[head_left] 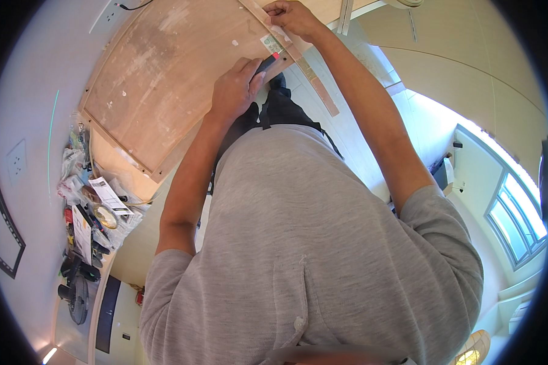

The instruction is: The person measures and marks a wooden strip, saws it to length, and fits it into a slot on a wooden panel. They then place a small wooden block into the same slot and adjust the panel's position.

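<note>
Nearest the camera, a grey shirt (323, 243) is filling the lower view. Farther out, both arms (192, 170) are stretching forward: left hand (234, 88) is grasping a dark, red-tipped tool (266, 62) over the wooden panel's (182, 67) near edge, partly hiding it; right hand (295, 19) is curling beside a narrow strip (316, 85), grip unclear. Leftward, papers and plastic (82, 234) are lying heaped.

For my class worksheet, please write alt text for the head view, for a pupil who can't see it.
A left hand grips a dark, red-tipped tool at a framed wooden panel, while the right hand is near a narrow wooden strip. The person wears a grey shirt; papers lie among clutter to the left.
</note>
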### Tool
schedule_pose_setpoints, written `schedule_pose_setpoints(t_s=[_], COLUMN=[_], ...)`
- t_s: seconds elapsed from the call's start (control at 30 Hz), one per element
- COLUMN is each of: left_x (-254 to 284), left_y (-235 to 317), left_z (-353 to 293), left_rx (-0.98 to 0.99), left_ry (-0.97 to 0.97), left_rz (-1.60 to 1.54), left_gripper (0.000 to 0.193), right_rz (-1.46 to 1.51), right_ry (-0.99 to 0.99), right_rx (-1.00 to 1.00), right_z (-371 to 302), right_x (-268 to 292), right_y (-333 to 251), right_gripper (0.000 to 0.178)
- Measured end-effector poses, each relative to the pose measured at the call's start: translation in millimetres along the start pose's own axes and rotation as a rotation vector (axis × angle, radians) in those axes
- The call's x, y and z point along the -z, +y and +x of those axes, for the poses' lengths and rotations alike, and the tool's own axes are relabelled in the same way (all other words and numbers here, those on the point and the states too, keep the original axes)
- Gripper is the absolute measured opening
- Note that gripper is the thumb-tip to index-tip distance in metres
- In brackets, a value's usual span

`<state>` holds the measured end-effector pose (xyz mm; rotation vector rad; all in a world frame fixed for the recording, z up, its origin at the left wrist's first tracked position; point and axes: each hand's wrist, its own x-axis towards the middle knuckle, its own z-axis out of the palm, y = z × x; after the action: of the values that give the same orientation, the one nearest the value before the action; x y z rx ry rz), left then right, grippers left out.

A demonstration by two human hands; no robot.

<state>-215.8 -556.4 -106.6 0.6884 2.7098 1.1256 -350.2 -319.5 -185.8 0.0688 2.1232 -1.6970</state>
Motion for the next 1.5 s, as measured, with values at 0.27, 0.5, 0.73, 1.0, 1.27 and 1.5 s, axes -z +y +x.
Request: schedule_pose_setpoints(t_s=[0.27, 0.5, 0.73, 1.0, 1.27, 1.5], left_x=[-1, 0, 0, -1, 0, -2], left_y=[0, 2, 2, 7, 7, -6], left_z=[-1, 0, 0, -1, -1, 5], left_rx=[0.015, 0.016, 0.039, 0.072, -0.004, -0.064], left_ry=[-0.025, -0.017, -0.034, -0.037, -0.001, -0.034], left_rz=[0.010, 0.017, 0.016, 0.020, 0.181, 0.151], left_gripper=[0.032, 0.032, 0.033, 0.033, 0.034, 0.033], right_rz=[-0.032, -0.001, 0.050, 0.014, 0.050, -0.032], right_ry=[0.008, 0.005, -0.009, 0.008, -0.037, 0.014], right_rx=[0.005, -0.007, -0.002, -0.019, -0.048, 0.038], right_z=[1, 2, 2, 0, -5, -1], right_x=[0, 0, -1, -2, 6, 4], right_y=[2, 4, 6, 0, -1, 8], right_gripper=[0.031, 0.030, 0.030, 0.032, 0.034, 0.035])
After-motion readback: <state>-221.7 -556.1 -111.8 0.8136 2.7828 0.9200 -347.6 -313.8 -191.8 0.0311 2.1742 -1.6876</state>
